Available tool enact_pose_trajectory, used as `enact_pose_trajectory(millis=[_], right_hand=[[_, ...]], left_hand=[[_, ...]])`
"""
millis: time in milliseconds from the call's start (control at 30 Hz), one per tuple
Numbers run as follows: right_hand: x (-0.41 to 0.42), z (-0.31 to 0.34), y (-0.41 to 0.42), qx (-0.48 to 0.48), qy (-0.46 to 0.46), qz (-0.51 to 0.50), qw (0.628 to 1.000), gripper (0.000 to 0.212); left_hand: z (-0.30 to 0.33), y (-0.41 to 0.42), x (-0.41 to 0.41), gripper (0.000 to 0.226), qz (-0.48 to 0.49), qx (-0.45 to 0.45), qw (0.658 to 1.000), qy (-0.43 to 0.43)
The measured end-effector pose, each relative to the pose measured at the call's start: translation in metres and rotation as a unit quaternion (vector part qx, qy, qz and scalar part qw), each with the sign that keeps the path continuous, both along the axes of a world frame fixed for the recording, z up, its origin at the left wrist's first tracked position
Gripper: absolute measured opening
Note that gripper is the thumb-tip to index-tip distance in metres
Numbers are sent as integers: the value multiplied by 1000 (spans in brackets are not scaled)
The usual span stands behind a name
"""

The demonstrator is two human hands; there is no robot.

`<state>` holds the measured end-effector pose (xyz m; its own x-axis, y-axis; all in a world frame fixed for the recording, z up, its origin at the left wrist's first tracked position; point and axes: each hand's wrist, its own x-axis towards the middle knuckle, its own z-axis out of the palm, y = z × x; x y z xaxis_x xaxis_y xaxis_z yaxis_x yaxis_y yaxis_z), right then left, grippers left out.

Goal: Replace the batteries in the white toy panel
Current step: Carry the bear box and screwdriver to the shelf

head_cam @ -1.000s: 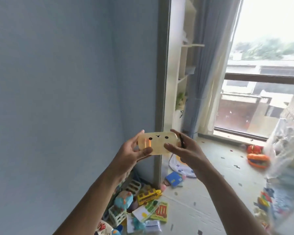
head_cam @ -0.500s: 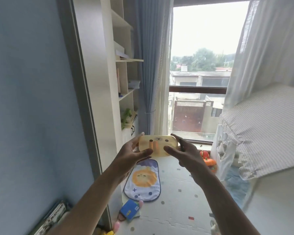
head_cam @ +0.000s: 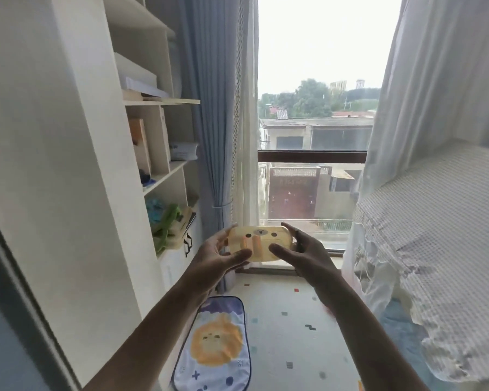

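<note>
So far little of the job shows: both hands, left hand (head_cam: pixel 218 253) at nine o'clock and right hand (head_cam: pixel 302 251) at three, clasp the toy panel (head_cam: pixel 259 244) in mid-air before the window (head_cam: pixel 316 131); no batteries visible, compartment apparently unopened.

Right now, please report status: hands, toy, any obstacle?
Left hand and right hand both grip the toy panel. Panel held in air, face side up. Nothing in the way.
</note>
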<state>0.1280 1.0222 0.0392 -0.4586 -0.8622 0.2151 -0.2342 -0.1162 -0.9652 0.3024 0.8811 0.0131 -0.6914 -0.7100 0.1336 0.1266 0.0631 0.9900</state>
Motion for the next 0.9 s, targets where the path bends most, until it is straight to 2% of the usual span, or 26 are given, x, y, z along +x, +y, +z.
enact_pose_trajectory(millis=[133,267,600,767,900], right_hand=[[-72,-7,-82,-5,2,19,1000,69],[-149,-8,-166,-7,12,53,999,76],[-283,8,-386,-1,60,140,988,38],[-327,2,-507,0,74,170,983,42],[-351,2,-603,1,59,211,976,41]], left_hand=[[-7,-75,-68,92,7,12,1000,12],[-6,-144,-137,89,33,15,999,23],[6,-326,-255,100,134,28,989,54],[-4,-428,-293,104,176,13,983,52],[-3,-504,-313,90,246,13,968,52]])
